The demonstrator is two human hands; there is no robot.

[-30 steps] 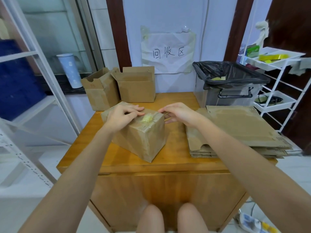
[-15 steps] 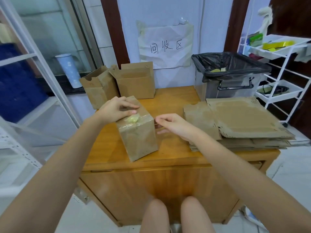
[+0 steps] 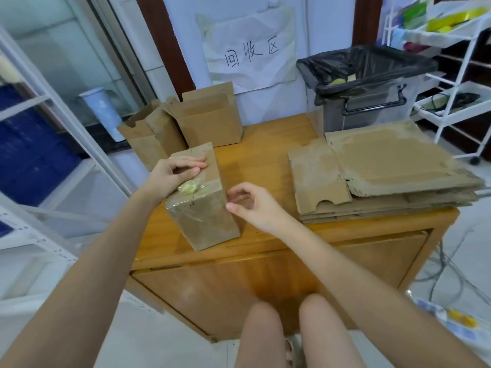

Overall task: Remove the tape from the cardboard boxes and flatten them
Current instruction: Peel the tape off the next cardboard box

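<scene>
Table: wooden cabinet-style table (image 3: 271, 152)
Bin: clear plastic bin with black liner (image 3: 372, 102), back right
Sign: crumpled handwritten white paper (image 3: 249, 49), on wall
Cart: white wire cart (image 3: 462, 83), right

The left hand (image 3: 174, 176) covers part of the taped box (image 3: 204, 208) top. The white rack (image 3: 451, 83) is cut off at the right edge. Whether the right hand (image 3: 255, 205) pinches tape cannot be told.

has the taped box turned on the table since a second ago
Yes. The taped box has swung round under the left hand: its long side lay across the table edge before and now points away from it, toward the open boxes.
</scene>
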